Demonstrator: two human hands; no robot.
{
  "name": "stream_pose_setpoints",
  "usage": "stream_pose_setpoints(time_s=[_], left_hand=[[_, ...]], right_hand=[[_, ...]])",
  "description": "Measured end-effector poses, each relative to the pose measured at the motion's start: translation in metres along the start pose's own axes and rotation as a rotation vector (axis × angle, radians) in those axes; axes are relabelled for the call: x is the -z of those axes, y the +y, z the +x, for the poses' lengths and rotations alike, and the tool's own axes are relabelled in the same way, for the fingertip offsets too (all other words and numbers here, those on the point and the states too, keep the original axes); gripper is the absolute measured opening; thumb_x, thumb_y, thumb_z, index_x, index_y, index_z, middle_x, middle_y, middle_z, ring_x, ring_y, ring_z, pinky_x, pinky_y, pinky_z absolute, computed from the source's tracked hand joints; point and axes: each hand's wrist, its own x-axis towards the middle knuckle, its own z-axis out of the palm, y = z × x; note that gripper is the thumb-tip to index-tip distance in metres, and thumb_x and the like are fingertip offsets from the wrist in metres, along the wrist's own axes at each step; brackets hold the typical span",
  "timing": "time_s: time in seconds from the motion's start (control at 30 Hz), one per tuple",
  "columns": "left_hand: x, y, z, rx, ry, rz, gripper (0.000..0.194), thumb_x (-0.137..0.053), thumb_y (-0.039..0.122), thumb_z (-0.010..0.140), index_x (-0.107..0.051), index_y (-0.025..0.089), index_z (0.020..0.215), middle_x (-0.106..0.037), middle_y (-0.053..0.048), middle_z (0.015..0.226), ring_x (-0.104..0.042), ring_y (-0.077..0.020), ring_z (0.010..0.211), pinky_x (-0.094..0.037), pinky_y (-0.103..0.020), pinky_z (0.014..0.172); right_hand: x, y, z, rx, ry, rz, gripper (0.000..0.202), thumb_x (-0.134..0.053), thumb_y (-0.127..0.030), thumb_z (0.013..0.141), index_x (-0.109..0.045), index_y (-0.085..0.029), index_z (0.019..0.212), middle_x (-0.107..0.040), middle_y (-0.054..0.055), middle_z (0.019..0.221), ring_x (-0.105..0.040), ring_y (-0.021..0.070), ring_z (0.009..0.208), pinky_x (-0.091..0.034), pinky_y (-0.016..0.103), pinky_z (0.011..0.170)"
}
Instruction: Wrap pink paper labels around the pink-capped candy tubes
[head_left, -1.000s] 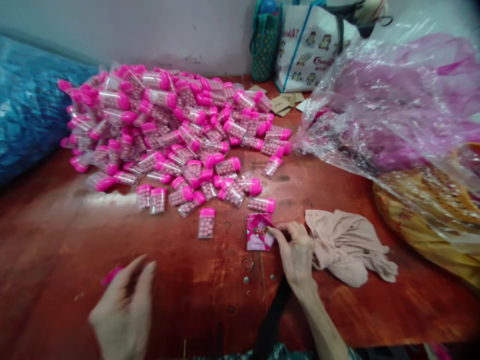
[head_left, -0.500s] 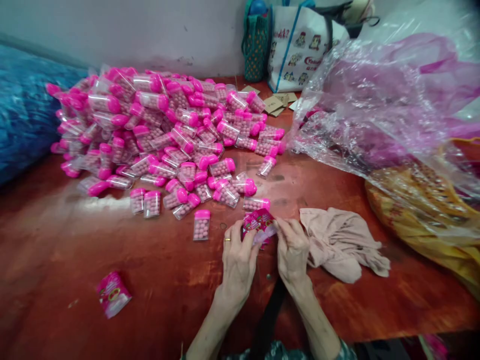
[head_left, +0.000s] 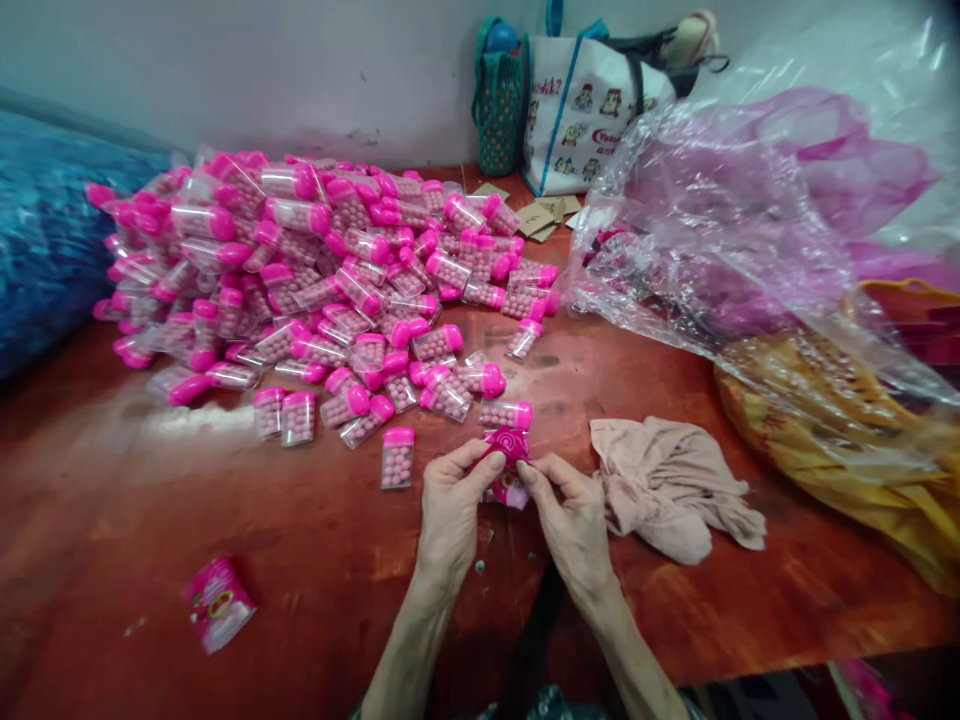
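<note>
Fingertips (head_left: 494,462) tight on pink packet (head_left: 511,489)

You have the held packet (head_left: 510,492) in thin, printed, slightly shiny sheet, and the loose packet (head_left: 218,604) shows the same sheen with crinkled edges. The small bottles (head_left: 298,422) before you are smooth, clear plastic under glossy pink plastic caps (head_left: 397,436), and the beads (head_left: 397,466) inside look smooth. Your tabletop (head_left: 322,540) is reddish, scuffed and semi-glossy, apparently wood. The rag (head_left: 667,485) beside you is soft, matt, wrinkled cloth. You see crinkly, highly reflective plastic in the clear wrap (head_left: 637,260), creased sheeting with a soft sheen in the yellow bag (head_left: 810,440), shiny blue plastic in the sack (head_left: 52,230) and matt brown cardboard in the cards (head_left: 535,221)
</note>
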Motion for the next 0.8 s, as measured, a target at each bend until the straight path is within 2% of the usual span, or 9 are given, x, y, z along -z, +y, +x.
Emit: stream_pose_setpoints(time_s=[0.07,0.17,0.23,0.33,0.5,0.63,0.8], left_hand=[[-0.002,-0.001,0.000,-0.038,0.040,0.014,0.003,-0.066,0.017,0.068,-0.068,0.016,0.071,-0.059,0.003,0.062,-0.049,-0.0068,0.057,-0.040,-0.018,0.057],[-0.004,0.001,-0.003,-0.081,0.027,0.091,0.006,-0.063,0.017,0.071,-0.066,0.015,0.066,-0.057,0.003,0.061,-0.047,-0.0068,0.058,-0.038,-0.017,0.056],[-0.006,0.001,-0.005,-0.087,0.010,0.114,0.009,-0.062,0.018,0.073,-0.064,0.015,0.064,-0.056,0.003,0.061,-0.047,-0.0073,0.059,-0.038,-0.018,0.056],[-0.009,0.000,-0.005,-0.079,0.018,0.073,0.010,-0.061,0.017,0.073,-0.064,0.014,0.063,-0.055,0.003,0.060,-0.047,-0.0069,0.057,-0.038,-0.018,0.054],[-0.012,-0.002,0.002,0.035,0.071,-0.121,0.003,-0.069,0.014,0.063,-0.067,0.015,0.062,-0.057,0.003,0.055,-0.049,-0.0062,0.052,-0.040,-0.017,0.053],[-0.010,-0.003,0.006,0.178,0.071,-0.228,0.009,-0.074,0.016,0.056,-0.068,0.013,0.062,-0.062,0.000,0.055,-0.051,-0.0074,0.050,-0.041,-0.018,0.051],[-0.007,-0.006,0.008,0.226,0.066,-0.259,0.011,-0.075,0.017,0.053,-0.067,0.011,0.058,-0.062,-0.001,0.053,-0.051,-0.0070,0.048,-0.041,-0.018,0.050]], right_hand=[[0.001,-0.002,0.000,-0.030,-0.044,0.055,0.024,-0.050,-0.031,0.083,-0.060,-0.016,0.068,-0.054,-0.001,0.062,-0.048,0.0113,0.057,-0.037,0.022,0.054],[-0.001,-0.003,0.001,-0.065,-0.043,0.102,0.014,-0.062,-0.029,0.074,-0.063,-0.016,0.078,-0.058,-0.001,0.068,-0.051,0.0127,0.061,-0.039,0.022,0.055],[-0.004,-0.004,0.001,-0.064,-0.006,0.090,0.009,-0.064,-0.025,0.072,-0.063,-0.016,0.072,-0.057,-0.002,0.065,-0.051,0.0122,0.059,-0.039,0.022,0.054],[-0.008,-0.002,-0.001,-0.002,0.039,0.017,0.017,-0.056,-0.021,0.079,-0.058,-0.016,0.063,-0.054,-0.002,0.062,-0.048,0.0107,0.056,-0.036,0.021,0.053],[-0.011,-0.002,-0.004,0.167,0.044,-0.159,0.025,-0.048,-0.019,0.085,-0.049,-0.016,0.060,-0.046,-0.001,0.061,-0.044,0.0112,0.058,-0.033,0.023,0.055],[-0.011,-0.004,-0.003,0.187,0.022,-0.214,0.028,-0.044,-0.021,0.088,-0.045,-0.017,0.060,-0.043,-0.001,0.059,-0.041,0.0115,0.057,-0.031,0.024,0.054],[-0.007,-0.007,-0.002,0.183,-0.016,-0.248,0.030,-0.042,-0.022,0.089,-0.045,-0.017,0.060,-0.043,-0.001,0.058,-0.041,0.0117,0.056,-0.030,0.025,0.054]])
